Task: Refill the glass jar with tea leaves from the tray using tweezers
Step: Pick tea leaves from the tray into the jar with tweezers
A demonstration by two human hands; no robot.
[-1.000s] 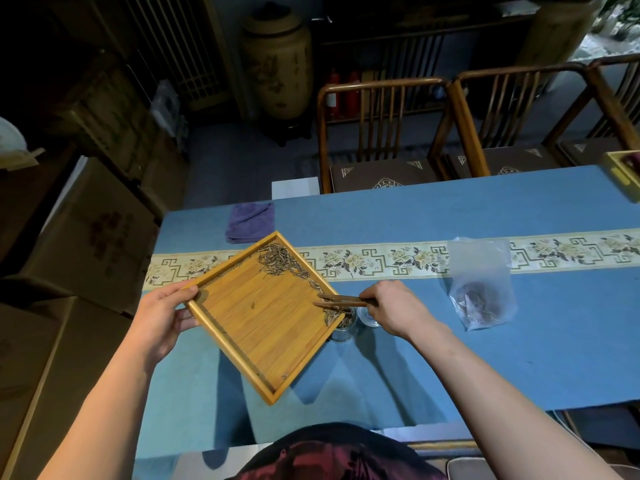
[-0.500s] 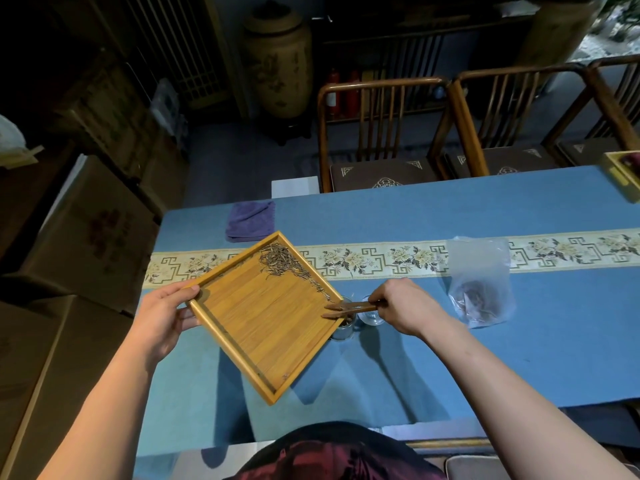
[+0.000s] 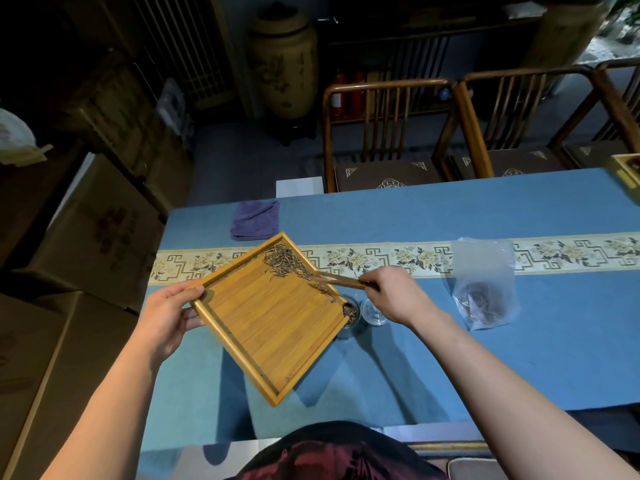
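Near edge: person's dark red patterned clothing (image 3: 332,459) showing at the bottom, both bare forearms reaching out over the blue tablecloth (image 3: 519,358). Left hand (image 3: 166,317) is gripping the left corner of the bamboo tray (image 3: 273,327), thumb curled over the rim on top, fingers wrapping underneath; tray is sitting diamond-wise, one corner pointing toward the person, opposite corner pointing away, its right corner hanging over the glass jar (image 3: 349,315). Jar is standing upright on the cloth, partly hidden under that tray corner, dark leaves showing inside. Jar lid (image 3: 374,311) is lying just beside the jar on its right, close under the right hand (image 3: 394,292). Right hand is pinching the rear end of the wooden tweezers (image 3: 337,279), fingers curled tight together round them; tweezers' long axis is running right to left, slightly away, tips pointing left into the tea leaves (image 3: 287,266). Whether the tips are closed on leaves, cannot tell. Leaves are lying piled in the tray's far corner and trailing along its right rim toward the jar. Right of the hand, a clear plastic bag (image 3: 485,292) with brown contents is lying on the cloth. Farther out, a folded purple cloth (image 3: 254,220), then wooden chairs (image 3: 388,133) behind the table
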